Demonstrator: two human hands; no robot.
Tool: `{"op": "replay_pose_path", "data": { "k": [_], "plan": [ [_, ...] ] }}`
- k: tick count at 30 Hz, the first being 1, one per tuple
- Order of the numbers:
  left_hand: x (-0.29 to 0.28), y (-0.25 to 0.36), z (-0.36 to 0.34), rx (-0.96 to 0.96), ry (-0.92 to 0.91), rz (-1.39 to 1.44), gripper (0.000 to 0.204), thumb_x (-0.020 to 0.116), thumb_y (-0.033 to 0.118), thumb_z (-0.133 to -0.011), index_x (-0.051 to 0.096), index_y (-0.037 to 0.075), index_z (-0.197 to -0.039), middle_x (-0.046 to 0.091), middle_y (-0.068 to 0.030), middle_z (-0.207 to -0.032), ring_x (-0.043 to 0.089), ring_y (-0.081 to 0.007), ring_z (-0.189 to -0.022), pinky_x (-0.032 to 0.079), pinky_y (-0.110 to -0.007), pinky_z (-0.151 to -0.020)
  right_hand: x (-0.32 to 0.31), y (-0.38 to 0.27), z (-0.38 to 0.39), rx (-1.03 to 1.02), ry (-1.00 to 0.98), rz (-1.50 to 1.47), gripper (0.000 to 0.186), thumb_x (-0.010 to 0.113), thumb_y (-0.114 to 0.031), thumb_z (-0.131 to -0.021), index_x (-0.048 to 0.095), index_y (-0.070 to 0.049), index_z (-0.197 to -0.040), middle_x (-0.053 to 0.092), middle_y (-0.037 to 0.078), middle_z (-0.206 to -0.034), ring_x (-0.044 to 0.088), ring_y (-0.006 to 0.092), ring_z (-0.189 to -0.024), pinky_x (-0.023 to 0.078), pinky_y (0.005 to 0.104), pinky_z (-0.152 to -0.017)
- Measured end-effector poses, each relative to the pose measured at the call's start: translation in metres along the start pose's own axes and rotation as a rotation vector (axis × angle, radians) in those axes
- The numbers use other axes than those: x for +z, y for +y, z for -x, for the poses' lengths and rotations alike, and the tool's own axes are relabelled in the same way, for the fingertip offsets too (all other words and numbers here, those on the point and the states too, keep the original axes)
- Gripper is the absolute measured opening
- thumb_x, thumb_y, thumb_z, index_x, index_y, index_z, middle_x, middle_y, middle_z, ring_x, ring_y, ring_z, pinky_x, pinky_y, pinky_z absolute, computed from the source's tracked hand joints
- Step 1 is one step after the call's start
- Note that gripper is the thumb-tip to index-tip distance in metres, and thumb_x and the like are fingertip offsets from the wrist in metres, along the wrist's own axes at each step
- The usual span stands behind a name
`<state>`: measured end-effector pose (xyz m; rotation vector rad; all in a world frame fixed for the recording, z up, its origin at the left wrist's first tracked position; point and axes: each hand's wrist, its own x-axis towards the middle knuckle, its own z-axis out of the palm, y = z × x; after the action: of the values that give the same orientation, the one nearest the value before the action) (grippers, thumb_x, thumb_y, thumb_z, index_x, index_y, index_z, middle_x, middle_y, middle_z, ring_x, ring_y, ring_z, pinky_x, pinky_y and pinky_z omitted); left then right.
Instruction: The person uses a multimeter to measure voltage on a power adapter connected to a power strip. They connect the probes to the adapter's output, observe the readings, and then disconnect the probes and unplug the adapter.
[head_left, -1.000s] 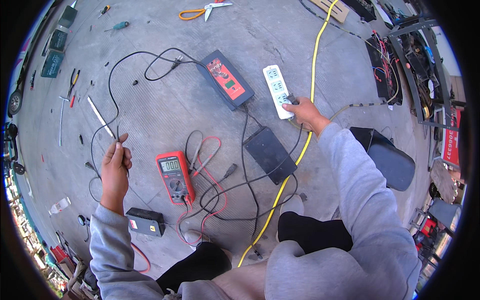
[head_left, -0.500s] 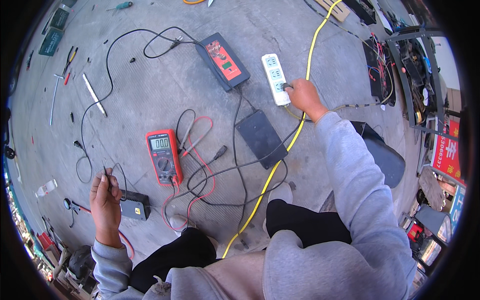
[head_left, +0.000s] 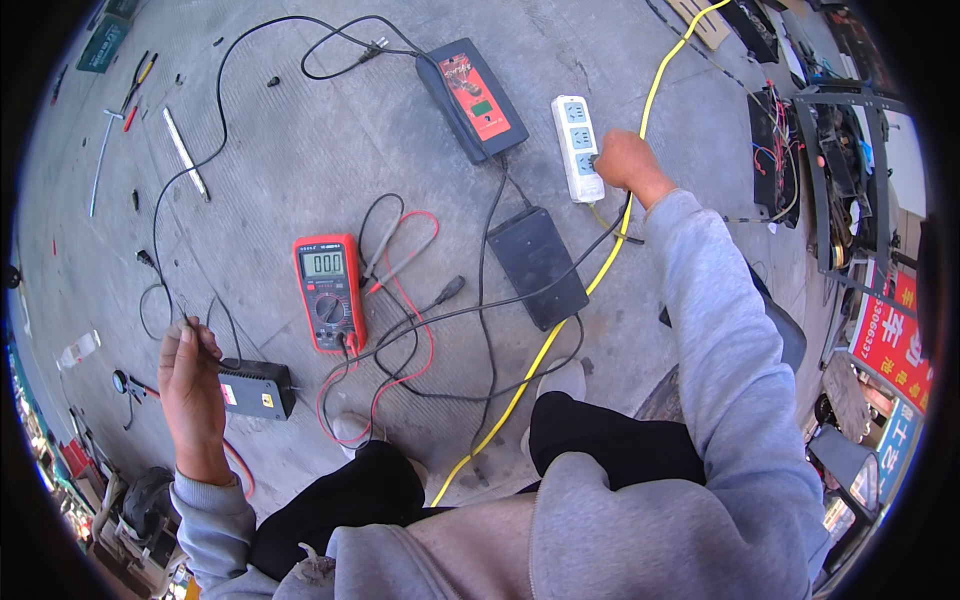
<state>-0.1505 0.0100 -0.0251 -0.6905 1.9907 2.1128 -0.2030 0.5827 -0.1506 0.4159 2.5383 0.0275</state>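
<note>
Power strip [head_left: 573, 128], white, three-outlet, lies on concrete floor [head_left: 330, 130] right of the red-labelled charger [head_left: 468, 100] in head view; right hand [head_left: 630, 160] at its nearest outlet, fingers closed on a mostly hidden plug [head_left: 597, 161]. Left hand [head_left: 192, 355] pinches a thin black cable [head_left: 232, 325]; red digital multimeter [head_left: 329, 295] lies between both hands.

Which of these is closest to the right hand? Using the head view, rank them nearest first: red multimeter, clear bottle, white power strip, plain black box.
From the right hand:
1. White power strip: immediately to its left.
2. Plain black box: below and left in the picture.
3. Red multimeter: farther left.
4. Clear bottle: far left.
</note>
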Motion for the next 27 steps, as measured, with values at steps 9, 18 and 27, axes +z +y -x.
{"op": "replay_pose_path", "data": {
  "k": [9, 18, 27],
  "plan": [
    [0.002, 0.015, -0.011, -0.088, -0.160, -0.005, 0.019, 0.056, 0.019, -0.103, 0.061, 0.005, -0.115, 0.063, -0.0042, -0.093, 0.045, -0.0060, -0.061, 0.038, -0.022, -0.059, 0.021, -0.006, -0.020, -0.001, 0.020, 0.063, 0.025, 0.058, -0.011, -0.084, 0.072, 0.000, -0.103, 0.069, 0.024, -0.109, 0.066, 0.0404, -0.104, 0.053, 0.0476, -0.088],
    [-0.032, 0.024, 0.026, 0.036, -0.053, 0.108, 0.021, 0.056, 0.021, -0.103, 0.060, 0.003, -0.114, 0.061, -0.0037, -0.087, 0.049, -0.0089, -0.064, 0.043, -0.024, -0.062, -0.007, -0.036, 0.014, 0.034, 0.028, 0.248, 0.033, 0.067, -0.029, -0.089, 0.069, -0.003, -0.109, 0.068, 0.021, -0.113, 0.065, 0.0378, -0.107, 0.053, 0.0477, -0.087],
    [-0.062, 0.004, 0.054, 0.002, 0.023, 0.178, 0.022, 0.055, 0.022, -0.104, 0.059, 0.003, -0.116, 0.059, -0.0030, -0.087, 0.047, -0.0083, -0.065, 0.042, -0.024, -0.062, 0.014, -0.226, 0.157, -1.167, 0.146, -0.437, 0.042, 0.061, -0.030, -0.096, 0.059, -0.002, -0.127, 0.064, 0.021, -0.117, 0.060, 0.0378, -0.109, 0.047, 0.0458, -0.095]
  ]
}}
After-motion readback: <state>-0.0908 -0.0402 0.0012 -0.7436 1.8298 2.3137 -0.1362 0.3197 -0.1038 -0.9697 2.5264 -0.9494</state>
